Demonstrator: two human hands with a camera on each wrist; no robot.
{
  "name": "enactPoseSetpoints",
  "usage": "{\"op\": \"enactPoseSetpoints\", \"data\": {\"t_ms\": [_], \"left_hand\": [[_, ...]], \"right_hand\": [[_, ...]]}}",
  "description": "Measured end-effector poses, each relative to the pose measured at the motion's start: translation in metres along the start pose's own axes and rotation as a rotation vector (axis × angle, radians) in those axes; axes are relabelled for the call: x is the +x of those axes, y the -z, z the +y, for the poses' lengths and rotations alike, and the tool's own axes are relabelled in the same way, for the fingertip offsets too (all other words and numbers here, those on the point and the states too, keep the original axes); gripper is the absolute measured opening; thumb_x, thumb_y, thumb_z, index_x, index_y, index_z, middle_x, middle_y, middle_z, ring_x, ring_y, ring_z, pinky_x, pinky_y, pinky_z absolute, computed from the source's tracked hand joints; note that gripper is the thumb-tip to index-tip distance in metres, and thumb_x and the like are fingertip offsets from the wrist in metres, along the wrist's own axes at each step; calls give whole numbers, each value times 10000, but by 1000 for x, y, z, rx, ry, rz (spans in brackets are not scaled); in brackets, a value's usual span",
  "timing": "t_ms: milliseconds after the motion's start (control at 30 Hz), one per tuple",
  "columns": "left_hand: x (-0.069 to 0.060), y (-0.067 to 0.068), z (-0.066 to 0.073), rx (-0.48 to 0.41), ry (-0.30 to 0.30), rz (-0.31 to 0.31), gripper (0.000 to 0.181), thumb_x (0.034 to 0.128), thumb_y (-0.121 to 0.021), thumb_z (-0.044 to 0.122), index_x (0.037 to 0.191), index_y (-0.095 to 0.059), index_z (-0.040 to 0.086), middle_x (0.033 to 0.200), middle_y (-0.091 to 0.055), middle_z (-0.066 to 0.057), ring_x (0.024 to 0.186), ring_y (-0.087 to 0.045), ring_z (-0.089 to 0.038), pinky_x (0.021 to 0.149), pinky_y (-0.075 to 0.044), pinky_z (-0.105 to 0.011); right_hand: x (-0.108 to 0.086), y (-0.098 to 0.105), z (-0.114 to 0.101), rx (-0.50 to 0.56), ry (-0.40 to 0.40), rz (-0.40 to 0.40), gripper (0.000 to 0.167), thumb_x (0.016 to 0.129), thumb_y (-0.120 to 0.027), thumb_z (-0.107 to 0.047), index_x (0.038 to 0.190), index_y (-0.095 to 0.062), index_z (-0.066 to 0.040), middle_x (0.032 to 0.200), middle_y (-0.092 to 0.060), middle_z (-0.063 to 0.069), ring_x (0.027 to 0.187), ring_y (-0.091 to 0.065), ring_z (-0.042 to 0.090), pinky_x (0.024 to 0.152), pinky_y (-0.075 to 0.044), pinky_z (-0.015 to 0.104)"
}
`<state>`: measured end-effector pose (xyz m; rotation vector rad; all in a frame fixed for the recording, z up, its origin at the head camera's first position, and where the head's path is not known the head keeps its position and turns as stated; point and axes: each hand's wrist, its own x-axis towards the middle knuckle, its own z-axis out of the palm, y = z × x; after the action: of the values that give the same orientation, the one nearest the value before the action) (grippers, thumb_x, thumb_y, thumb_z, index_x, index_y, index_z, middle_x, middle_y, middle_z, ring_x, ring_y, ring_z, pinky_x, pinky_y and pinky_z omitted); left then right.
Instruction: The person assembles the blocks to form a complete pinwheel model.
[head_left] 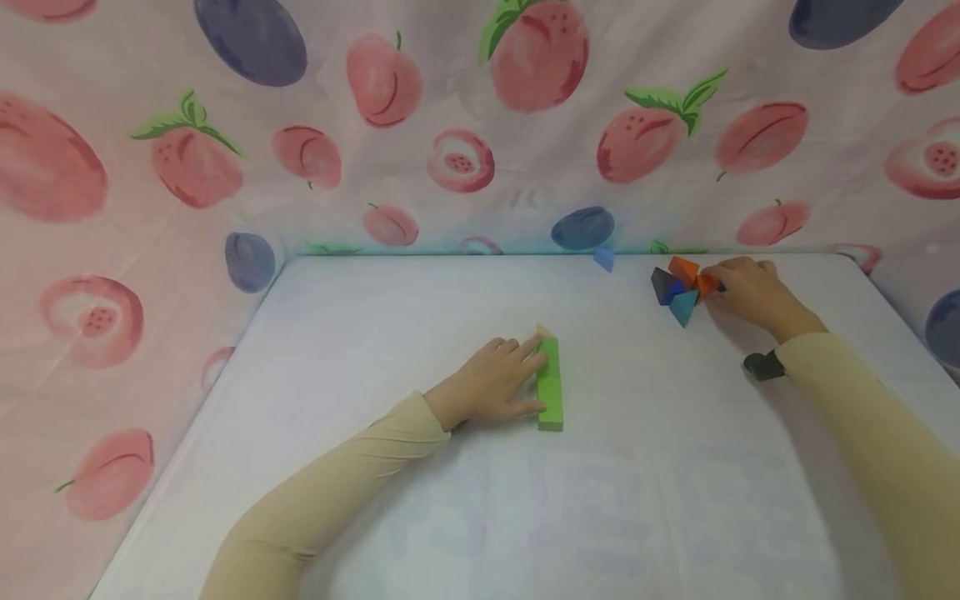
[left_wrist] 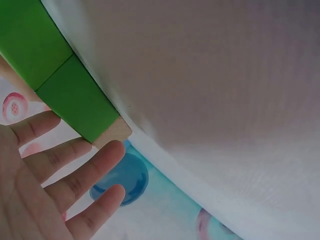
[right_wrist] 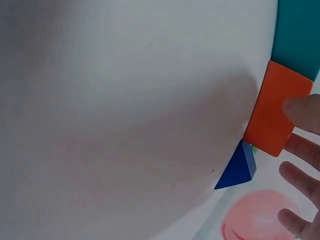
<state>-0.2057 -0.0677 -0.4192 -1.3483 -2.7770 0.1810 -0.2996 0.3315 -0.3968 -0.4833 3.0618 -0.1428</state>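
At upper right, the right hand (head_left: pixel 756 296) pinches an orange flat-faced wooden block (right_wrist: pixel 270 110); the left hand (head_left: pixel 491 383) is spread.
Probably light, stiff, slightly slippery; better hold opposite faces.

I saw two green blocks (head_left: pixel 551 387) lying end to end in a straight row. The orange block (right_wrist: pixel 272 110), rectangular-faced, was farther back, to their right.

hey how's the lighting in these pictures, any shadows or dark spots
Head view: fairly even light, soft shadows beside the sleeves; left wrist view: dim, the white surface greyest at upper right; right wrist view: a broad, blurry-edged shadow stretching left from near the orange block.
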Motion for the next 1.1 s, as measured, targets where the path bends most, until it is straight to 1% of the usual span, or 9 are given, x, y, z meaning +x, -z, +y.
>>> {"op": "enactPoseSetpoints", "data": {"t_ms": [133,267,433,533,667,900,1033,1100], "left_hand": [[3,3,0,10,-6,-4,638,869,-454,650,1273,-445,157,1428,-429,-95,1145,-542,-229,986,-421,-371],[7,6,-1,1,-13,11,609,872,-469,636,1251,-463,159,1350,-486,-71,1152,-534,-219,993,-411,-371],[10,6,-3,39,-6,32,664,868,-475,637,1294,-457,128,1301,-513,-64,1139,-533,-210,986,-413,-358],[12,5,-4,63,17,38,705,867,-469,644,1323,-449,107,1310,-515,-67,1144,-526,-209,987,-408,-351],[13,3,-4,70,37,33,743,864,-457,657,1347,-437,93,1325,-510,-63,1161,-516,-209,997,-398,-349],[12,3,-4,61,40,10,769,879,-437,649,1382,-412,67,1381,-475,-67,1196,-507,-221,1028,-390,-362],[12,3,-4,55,38,-2,774,890,-426,638,1401,-388,58,1407,-460,-74,1201,-508,-221,1035,-388,-360],[11,3,-4,56,35,-4,774,894,-420,635,1405,-382,55,1413,-456,-79,1202,-509,-222,1035,-389,-359]], "right_hand": [[1,-1,1,22,-17,-23,408,852,-625,-115,1210,-538,62,1208,-527,324,1158,-394,484,908,-271,632],[0,-1,1,35,-29,-24,428,850,-637,-147,1214,-537,56,1204,-527,326,1148,-397,487,907,-258,642],[0,-4,2,41,-37,-9,428,850,-639,-172,1213,-546,35,1210,-531,321,1146,-405,485,906,-256,643],[0,-5,3,45,-42,-1,430,847,-641,-187,1208,-550,28,1214,-527,317,1151,-397,486,904,-258,635],[-1,-6,5,48,-51,1,451,839,-651,-224,1203,-554,24,1218,-523,312,1152,-389,481,900,-260,628],[-4,-5,5,54,-42,-17,528,857,-633,-347,1221,-544,25,1245,-500,317,1172,-364,481,909,-245,636],[-5,-3,3,49,-34,-19,522,868,-616,-351,1225,-543,21,1257,-489,324,1178,-360,483,911,-246,642],[-6,-2,2,53,-27,-26,488,872,-605,-310,1230,-542,16,1262,-484,324,1178,-357,482,907,-247,640]]}}
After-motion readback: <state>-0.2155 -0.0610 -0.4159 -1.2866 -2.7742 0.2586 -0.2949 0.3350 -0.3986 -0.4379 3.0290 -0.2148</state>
